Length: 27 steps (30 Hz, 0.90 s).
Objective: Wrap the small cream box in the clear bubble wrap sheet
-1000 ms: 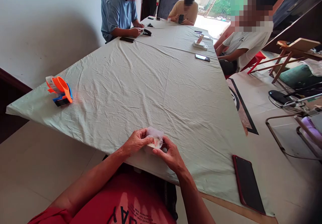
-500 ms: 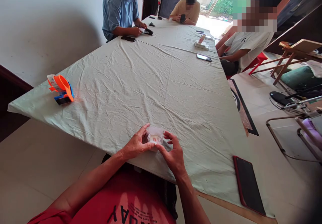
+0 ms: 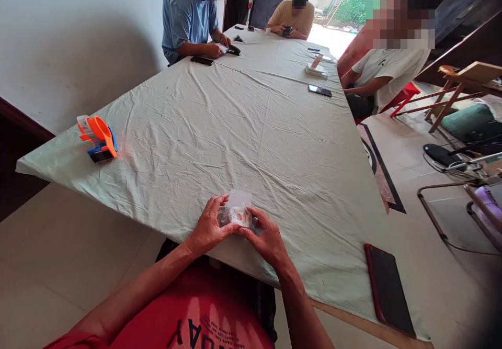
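A small whitish packet (image 3: 240, 216) with reddish marks, wrapped in clear plastic, is between my hands at the table's near edge. My left hand (image 3: 212, 227) grips its left side, with the thumb along the near edge and the fingers curled behind. On the right side my right hand (image 3: 266, 235) holds it too, its thumb close to the left thumb and its fingers bent over the plastic. A flap of clear film (image 3: 239, 198) stands up beyond the packet. The fingers partly hide the packet's sides.
An orange and blue tape dispenser (image 3: 100, 138) stands on the cloth-covered table (image 3: 188, 145) at the left. A dark phone with a red edge (image 3: 389, 289) lies at the near right corner. Three people sit around the far part, near phones and a white box (image 3: 316, 70).
The fingers of my right hand have closed in on the packet. The film behind it now stands flatter and more upright. At the far end, a person's held dark device has tilted lower.
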Motion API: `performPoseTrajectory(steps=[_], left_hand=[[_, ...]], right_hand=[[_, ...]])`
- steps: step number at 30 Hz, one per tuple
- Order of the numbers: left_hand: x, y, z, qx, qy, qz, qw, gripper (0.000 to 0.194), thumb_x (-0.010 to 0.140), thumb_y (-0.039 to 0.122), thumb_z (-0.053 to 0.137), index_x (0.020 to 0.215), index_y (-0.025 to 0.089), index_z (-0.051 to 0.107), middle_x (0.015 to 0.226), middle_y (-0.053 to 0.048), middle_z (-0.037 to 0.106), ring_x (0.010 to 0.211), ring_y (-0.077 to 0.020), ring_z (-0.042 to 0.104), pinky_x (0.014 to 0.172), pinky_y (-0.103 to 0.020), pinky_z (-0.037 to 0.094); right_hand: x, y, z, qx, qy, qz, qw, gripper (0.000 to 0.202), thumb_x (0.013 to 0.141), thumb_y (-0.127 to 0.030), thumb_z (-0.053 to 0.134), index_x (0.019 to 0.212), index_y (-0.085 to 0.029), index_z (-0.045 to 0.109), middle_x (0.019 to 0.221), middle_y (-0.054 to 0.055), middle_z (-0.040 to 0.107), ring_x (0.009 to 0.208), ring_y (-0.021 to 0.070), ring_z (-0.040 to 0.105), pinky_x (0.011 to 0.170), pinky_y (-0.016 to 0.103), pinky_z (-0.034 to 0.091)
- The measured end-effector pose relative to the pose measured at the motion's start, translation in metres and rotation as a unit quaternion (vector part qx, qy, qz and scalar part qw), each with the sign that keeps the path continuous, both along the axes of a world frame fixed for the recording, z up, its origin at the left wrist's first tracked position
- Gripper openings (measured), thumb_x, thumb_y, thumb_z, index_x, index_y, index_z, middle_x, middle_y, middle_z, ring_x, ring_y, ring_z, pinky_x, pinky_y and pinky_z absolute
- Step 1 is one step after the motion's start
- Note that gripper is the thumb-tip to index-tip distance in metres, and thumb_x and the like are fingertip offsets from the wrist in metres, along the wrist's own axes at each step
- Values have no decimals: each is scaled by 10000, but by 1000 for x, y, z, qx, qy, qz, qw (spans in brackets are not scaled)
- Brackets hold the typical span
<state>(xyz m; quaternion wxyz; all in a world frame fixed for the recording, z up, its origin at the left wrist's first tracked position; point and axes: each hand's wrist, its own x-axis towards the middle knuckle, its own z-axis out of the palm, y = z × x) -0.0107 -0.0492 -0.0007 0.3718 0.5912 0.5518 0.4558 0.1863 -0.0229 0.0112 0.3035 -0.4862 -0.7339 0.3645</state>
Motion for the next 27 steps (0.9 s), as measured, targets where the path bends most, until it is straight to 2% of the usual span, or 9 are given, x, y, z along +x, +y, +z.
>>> performPoseTrajectory(steps=[3,7,13,16,18,22,27], left_hand=[[-1,0,2,13,33,-27,999,678,771,243,763,1392,245,489,1198,-86,629,1138,-249,579,1058,-448,447],[-4,4,4,-4,23,-68,997,654,791,233,736,1399,236,493,1151,-76,639,1089,-226,598,1020,-399,471],[-10,9,7,-12,-3,-136,991,576,815,229,725,1361,218,540,1229,-90,625,1156,-222,584,1037,-370,467],[-10,11,8,-2,-7,-146,989,634,807,223,738,1399,232,511,1415,-111,527,1316,-247,498,1115,-397,415],[-10,12,8,-11,-3,-158,987,690,800,210,744,1436,232,475,1468,-115,495,1362,-254,463,1152,-414,379],[-8,9,5,-12,12,-151,988,634,826,211,722,1420,219,500,1370,-106,596,1286,-247,539,1124,-414,411],[-6,6,3,23,13,-134,991,527,844,219,711,1352,204,568,1297,-98,643,1224,-243,579,1084,-388,446]], right_hand=[[3,3,1,-24,-4,18,1000,525,781,-449,753,1251,-242,645,1122,82,720,929,248,672,770,373,562],[6,7,2,-38,-25,41,998,550,776,-442,759,1265,-220,644,1110,84,728,904,240,672,757,362,553],[10,19,6,-47,-55,112,991,571,767,-434,777,1281,-226,640,1199,96,706,1016,272,669,860,408,542],[10,28,12,-47,-69,154,984,537,775,-400,779,1264,-221,649,1166,90,711,1020,266,667,911,418,527],[9,32,16,-38,-79,178,980,510,783,-388,777,1253,-234,653,1157,79,707,1030,259,660,937,415,515],[7,35,23,-22,-98,199,975,493,805,-416,762,1255,-252,647,1168,73,677,1052,244,640,938,389,507],[8,32,20,-13,-133,190,973,489,820,-410,749,1260,-231,633,1184,84,650,1085,242,619,956,376,495]])
